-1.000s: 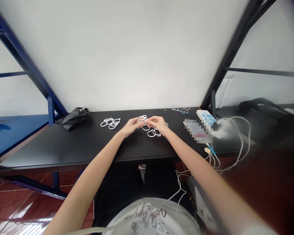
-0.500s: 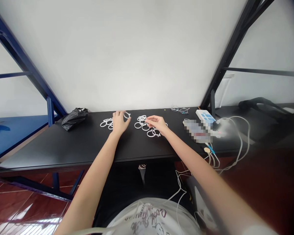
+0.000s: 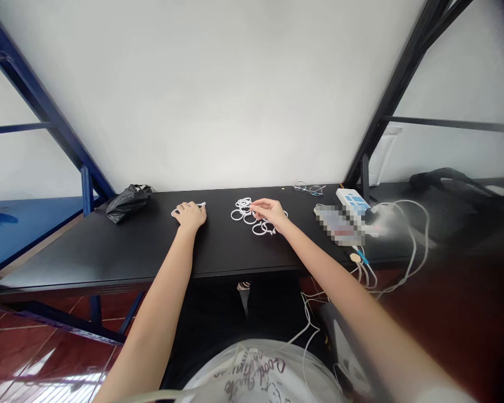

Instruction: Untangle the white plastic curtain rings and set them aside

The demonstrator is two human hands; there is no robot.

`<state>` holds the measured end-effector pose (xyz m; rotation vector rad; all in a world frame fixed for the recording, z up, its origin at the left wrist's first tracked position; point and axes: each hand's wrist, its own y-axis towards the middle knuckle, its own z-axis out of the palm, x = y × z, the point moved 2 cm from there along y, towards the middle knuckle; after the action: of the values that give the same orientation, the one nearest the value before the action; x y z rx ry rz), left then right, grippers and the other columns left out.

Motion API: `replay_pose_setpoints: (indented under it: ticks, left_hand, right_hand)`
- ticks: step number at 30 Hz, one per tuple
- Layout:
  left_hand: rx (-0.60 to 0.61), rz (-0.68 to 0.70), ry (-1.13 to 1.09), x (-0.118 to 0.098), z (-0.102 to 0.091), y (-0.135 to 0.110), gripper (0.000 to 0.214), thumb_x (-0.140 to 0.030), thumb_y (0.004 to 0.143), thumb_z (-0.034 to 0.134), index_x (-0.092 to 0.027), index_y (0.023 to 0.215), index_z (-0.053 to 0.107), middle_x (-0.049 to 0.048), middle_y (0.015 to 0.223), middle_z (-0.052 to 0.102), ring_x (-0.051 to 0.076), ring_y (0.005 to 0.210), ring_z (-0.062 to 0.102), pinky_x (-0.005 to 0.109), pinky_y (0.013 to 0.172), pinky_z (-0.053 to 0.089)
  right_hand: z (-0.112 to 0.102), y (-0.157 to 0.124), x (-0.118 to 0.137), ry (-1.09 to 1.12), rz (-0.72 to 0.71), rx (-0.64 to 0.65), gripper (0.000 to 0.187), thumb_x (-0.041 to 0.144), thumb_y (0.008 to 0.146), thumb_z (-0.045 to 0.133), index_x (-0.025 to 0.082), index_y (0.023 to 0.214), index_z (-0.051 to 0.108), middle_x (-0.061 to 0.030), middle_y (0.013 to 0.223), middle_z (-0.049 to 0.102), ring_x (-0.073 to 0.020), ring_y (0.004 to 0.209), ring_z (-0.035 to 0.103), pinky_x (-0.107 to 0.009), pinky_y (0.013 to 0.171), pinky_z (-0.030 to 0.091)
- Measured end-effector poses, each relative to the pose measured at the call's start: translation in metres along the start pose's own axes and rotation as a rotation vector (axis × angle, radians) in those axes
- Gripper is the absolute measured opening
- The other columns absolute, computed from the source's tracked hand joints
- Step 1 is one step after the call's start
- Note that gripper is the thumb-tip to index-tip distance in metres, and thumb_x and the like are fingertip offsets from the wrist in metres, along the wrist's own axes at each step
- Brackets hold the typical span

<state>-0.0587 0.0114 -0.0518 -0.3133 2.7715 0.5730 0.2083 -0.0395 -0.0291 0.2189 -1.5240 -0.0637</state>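
Note:
My left hand [image 3: 190, 215] lies palm down over the small left group of white plastic rings, which it mostly hides. Between its thumb and forefinger the knobbed end of a white ring [image 3: 202, 205] sticks out; the rest of that ring is covered. A larger loose heap of white rings [image 3: 249, 218], thin hoops with small knobs at their ends, lies at the middle of the black table [image 3: 231, 252]. Over this heap is my right hand [image 3: 270, 211], thumb and fingers pinched on a ring at its edge. Some rings are hidden beneath it.
Eyeglasses [image 3: 309, 188] rest near the wall. On the right are a blurred-out device [image 3: 340, 225], a white and blue box [image 3: 353, 202] and white cables [image 3: 411, 246]. A black plastic bag [image 3: 129, 202] sits at the left, near the blue frame [image 3: 86, 190].
My left hand has moved left and down with its ring, from between the two groups onto the left group. My right hand has stayed at the heap.

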Motion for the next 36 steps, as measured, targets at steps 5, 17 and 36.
replay_pose_setpoints:
  ticks: [5, 17, 36]
  left_hand:
    - [-0.01, 0.044, -0.091, -0.003, -0.006, 0.001, 0.043, -0.035, 0.088, 0.045, -0.004, 0.114, 0.06, 0.0311, 0.132, 0.046, 0.049, 0.124, 0.034, 0.065, 0.099, 0.02]
    - [0.339, 0.652, -0.462, -0.055, 0.015, -0.027, 0.046, -0.051, 0.081, 0.06, -0.021, 0.114, 0.067, 0.0108, 0.129, 0.06, 0.03, 0.121, 0.051, 0.043, 0.105, 0.036]
    - [0.5, 0.492, -0.914, -0.075, -0.011, -0.04, 0.054, -0.065, 0.08, 0.053, -0.014, 0.081, 0.071, 0.0056, 0.072, 0.066, 0.017, 0.066, 0.056, 0.029, 0.068, 0.046]
  right_hand:
    - [0.0, 0.0, 0.001, 0.003, 0.001, -0.005, 0.035, 0.042, 0.06, 0.085, 0.016, 0.081, 0.072, -0.0044, 0.076, 0.073, -0.0101, 0.058, 0.062, -0.022, 0.052, 0.053]
    - [0.0, 0.001, -0.001, 0.0, 0.001, -0.015, 0.034, 0.042, 0.06, 0.084, 0.017, 0.079, 0.072, -0.005, 0.077, 0.073, -0.0101, 0.056, 0.061, -0.021, 0.05, 0.052]
    - [0.001, 0.0, 0.0, -0.005, 0.0, 0.003, 0.035, 0.039, 0.062, 0.084, 0.018, 0.086, 0.072, -0.0027, 0.069, 0.071, -0.0114, 0.058, 0.064, -0.021, 0.051, 0.054]
